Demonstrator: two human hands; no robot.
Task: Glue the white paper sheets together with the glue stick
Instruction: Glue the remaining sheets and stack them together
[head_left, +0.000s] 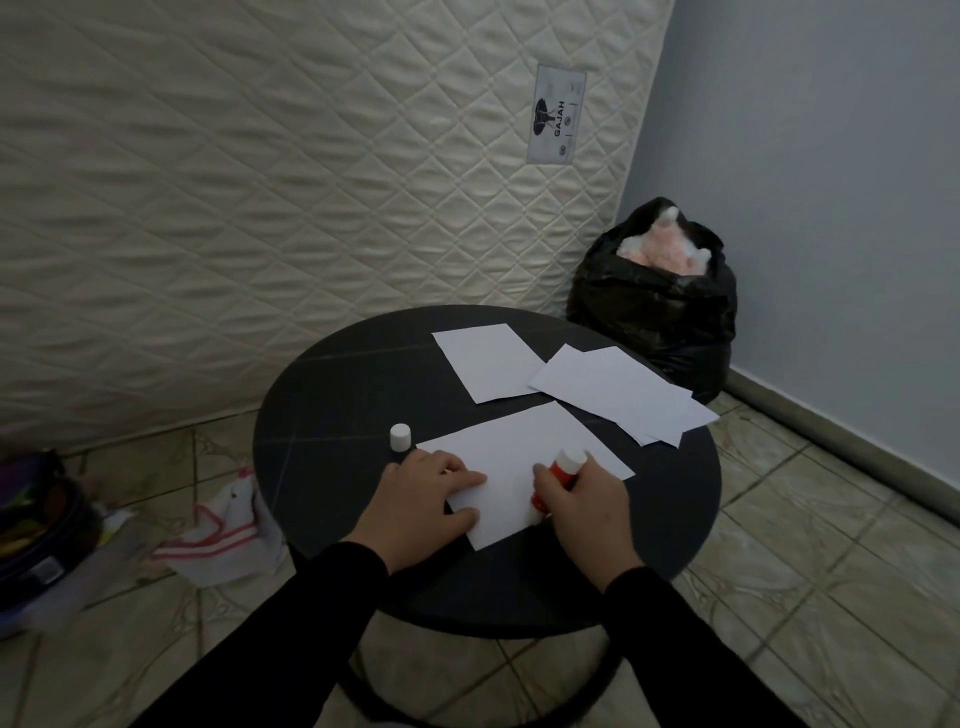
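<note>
A white paper sheet (519, 462) lies near the front of the round black table (337, 405). My left hand (423, 504) rests flat on its left part, fingers spread. My right hand (582, 506) grips a red and white glue stick (563, 467), tilted, with its lower end down on the sheet's near right edge. The stick's white cap (400, 436) stands upright on the table just left of the sheet. Another single sheet (485, 361) lies at the back. A small stack of sheets (621, 395) lies at the right, reaching the table's edge.
A quilted mattress (260, 182) leans upright behind the table. A black plastic bag (657, 296) holding something pink sits in the corner at the right. On the tiled floor at the left lie a white and red cloth (218, 535) and a container of coloured items (36, 525).
</note>
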